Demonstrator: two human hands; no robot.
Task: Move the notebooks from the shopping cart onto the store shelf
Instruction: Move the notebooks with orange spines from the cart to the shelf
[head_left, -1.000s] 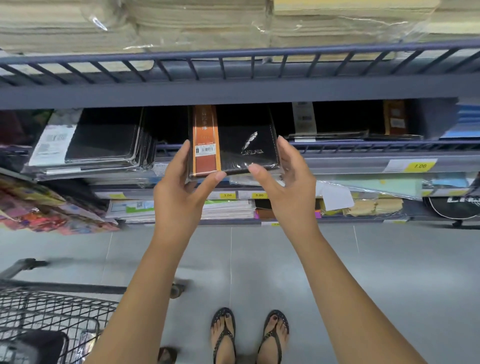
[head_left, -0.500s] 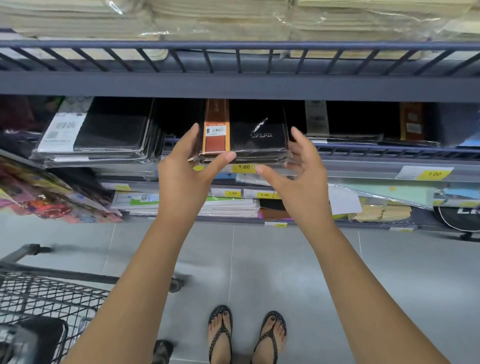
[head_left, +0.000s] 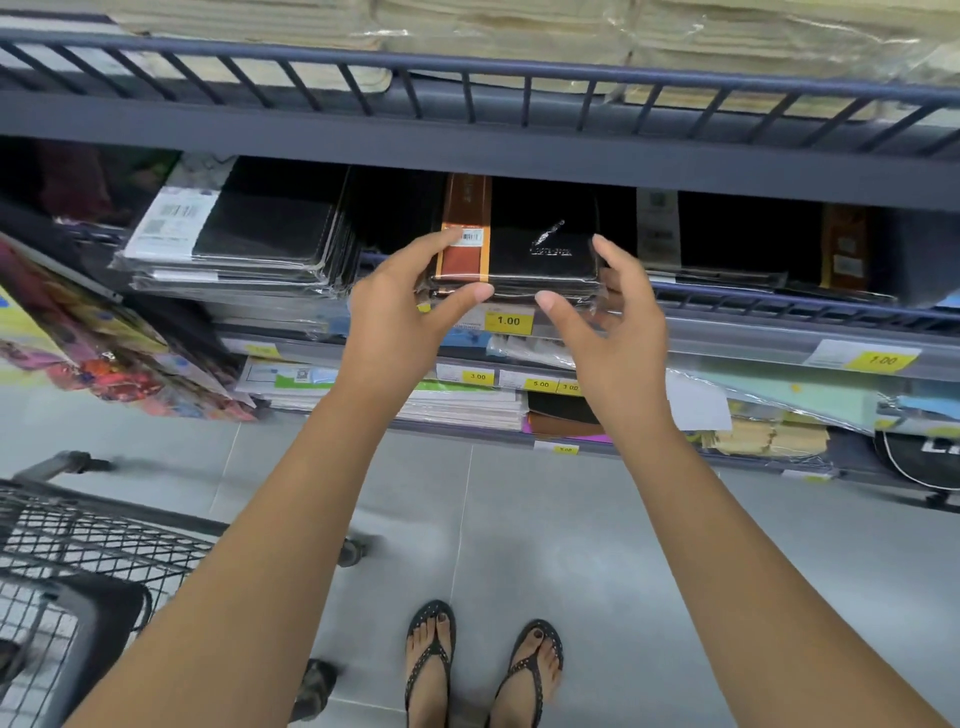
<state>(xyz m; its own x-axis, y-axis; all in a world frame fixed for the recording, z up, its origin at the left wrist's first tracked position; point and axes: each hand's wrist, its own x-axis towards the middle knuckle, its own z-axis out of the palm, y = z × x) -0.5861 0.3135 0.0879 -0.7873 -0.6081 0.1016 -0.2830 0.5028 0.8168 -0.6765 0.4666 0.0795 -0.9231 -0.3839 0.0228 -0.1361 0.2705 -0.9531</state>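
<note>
A person's left hand grips the left front corner of a stack of black notebooks on a store shelf, fingers laid over the top cover beside a barcode sticker and thumb pressed up against the stack's front edge. The right hand is spread open at the stack's right front corner, its fingers alongside the right edge and its thumb just below the front edge; whether it touches the clear wrapping cannot be told. The top notebook carries an orange-brown band down its left side and a silver feather emblem on the cover. The stack sits at the shelf's front rail, above a yellow price tag reading 1.00. To its left lies another pile of wrapped black notebooks with a white label, and more dark covers lie to its right. Above runs a railed shelf loaded with cream paper packs. Lower shelves hold coloured paper and further yellow tags. At lower left stands a wire cart on the grey tiled floor; its contents cannot be made out. Two feet in black sandals show below
</note>
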